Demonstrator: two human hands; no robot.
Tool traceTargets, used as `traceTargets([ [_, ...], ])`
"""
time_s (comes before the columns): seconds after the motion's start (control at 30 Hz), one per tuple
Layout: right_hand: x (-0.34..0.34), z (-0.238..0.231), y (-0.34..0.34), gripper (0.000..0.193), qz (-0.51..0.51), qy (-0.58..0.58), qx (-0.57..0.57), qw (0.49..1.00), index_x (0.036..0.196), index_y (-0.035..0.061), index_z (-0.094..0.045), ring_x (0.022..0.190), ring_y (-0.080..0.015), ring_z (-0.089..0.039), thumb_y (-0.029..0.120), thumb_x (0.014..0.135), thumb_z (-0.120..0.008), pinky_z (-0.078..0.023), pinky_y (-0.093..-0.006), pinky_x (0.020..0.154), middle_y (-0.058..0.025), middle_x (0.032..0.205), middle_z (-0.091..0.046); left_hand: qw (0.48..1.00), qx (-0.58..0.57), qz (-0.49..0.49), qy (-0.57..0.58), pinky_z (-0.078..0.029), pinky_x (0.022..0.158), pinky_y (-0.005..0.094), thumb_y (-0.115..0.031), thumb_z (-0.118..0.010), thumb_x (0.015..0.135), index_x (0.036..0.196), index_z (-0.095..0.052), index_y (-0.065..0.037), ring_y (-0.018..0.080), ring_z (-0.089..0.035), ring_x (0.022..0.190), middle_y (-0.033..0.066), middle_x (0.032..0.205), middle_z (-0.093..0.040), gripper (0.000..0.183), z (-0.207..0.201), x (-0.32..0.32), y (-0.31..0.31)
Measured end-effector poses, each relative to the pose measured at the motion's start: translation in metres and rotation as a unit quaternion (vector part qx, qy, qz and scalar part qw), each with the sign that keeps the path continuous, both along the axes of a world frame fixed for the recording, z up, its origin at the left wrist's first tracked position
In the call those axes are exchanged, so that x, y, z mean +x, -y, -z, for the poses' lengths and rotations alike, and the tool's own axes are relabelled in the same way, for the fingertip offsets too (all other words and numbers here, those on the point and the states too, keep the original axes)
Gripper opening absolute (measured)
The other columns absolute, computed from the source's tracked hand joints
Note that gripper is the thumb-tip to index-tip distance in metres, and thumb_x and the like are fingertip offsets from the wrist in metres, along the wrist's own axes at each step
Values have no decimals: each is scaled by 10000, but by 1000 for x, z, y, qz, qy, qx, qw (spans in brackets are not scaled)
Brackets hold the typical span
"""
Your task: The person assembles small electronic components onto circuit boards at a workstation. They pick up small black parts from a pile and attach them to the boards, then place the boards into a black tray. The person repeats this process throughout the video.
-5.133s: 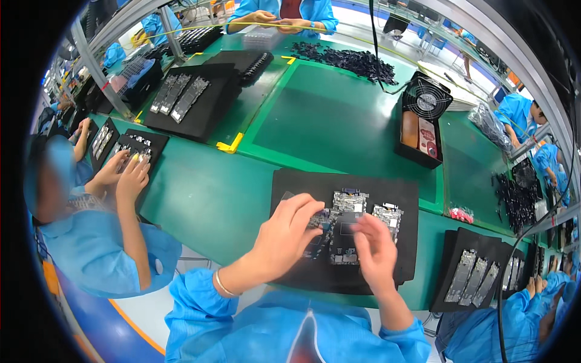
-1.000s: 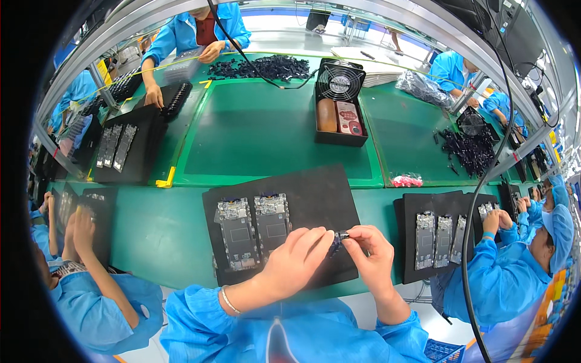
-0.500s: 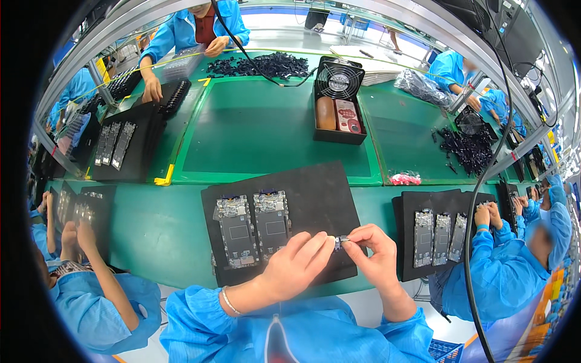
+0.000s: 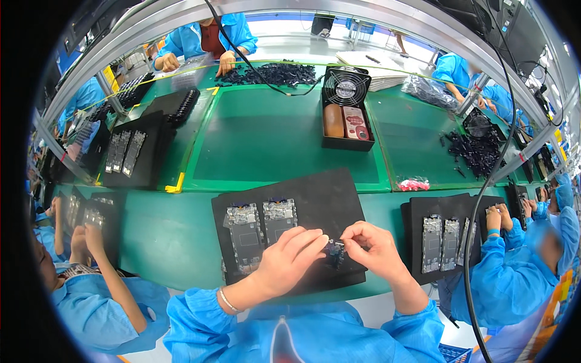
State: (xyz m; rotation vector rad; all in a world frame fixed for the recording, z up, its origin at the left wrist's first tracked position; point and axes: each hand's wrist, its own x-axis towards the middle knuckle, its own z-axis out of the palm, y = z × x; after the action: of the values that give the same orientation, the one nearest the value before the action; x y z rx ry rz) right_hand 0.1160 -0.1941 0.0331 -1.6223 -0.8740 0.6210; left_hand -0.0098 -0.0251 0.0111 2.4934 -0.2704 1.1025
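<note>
Between my hands is a dark circuit board [image 4: 336, 254], tilted, with small parts along its upper end; much of it is hidden by my fingers. My left hand [image 4: 289, 257] is closed on its left side, thumb and fingers together. My right hand [image 4: 376, 249] makes a pinch at the board's upper right edge; whatever lies in that pinch is too small to make out. Under them is a black foam mat [image 4: 327, 193]. Two long circuit boards lie on its left part: the outer board [image 4: 246, 239] and the inner board [image 4: 279, 221], partly behind my left hand.
A black box [image 4: 346, 142] with a fan stands across the green table [image 4: 272, 139]. To the right, another mat [image 4: 417, 209] bears several boards near a co-worker [image 4: 508, 272]. A black cable [image 4: 469, 272] hangs down at right. More people sit left and opposite.
The board between my hands has tipped, so more of its face shows below my fingers. My right fingers have shifted slightly. The whole view has moved a little.
</note>
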Motion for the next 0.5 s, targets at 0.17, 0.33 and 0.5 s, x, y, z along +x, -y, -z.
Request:
traceTargets([
  [0.17,35,40,-22,73,74,-149,76,983,935,19,-564,726,-86,-585,81,899,-553,-481,-226,668,-21,807,-590,997,-7,41,-57,-493,817,376,-148,-768,652,1131,-554,-36,308,-544,986,104,1086,-562,537,1,28,-9],
  [0.33,61,61,-27,79,217,-92,157,959,942,24,-547,693,-85,-566,98,914,-547,-453,-218,663,-19,764,-575,971,-45,-5,-235,-383,968,418,-240,-762,672,1209,-486,-16,336,-440,1138,136,1177,-516,644,25,87,-31],
  [0.5,34,53,-13,80,178,-95,96,975,956,17,-558,757,-95,-597,81,907,-552,-482,-230,702,-30,799,-601,933,13,-146,-329,-382,971,412,-231,-813,607,1198,-479,21,327,-422,1149,137,1197,-477,724,9,47,-67],
])
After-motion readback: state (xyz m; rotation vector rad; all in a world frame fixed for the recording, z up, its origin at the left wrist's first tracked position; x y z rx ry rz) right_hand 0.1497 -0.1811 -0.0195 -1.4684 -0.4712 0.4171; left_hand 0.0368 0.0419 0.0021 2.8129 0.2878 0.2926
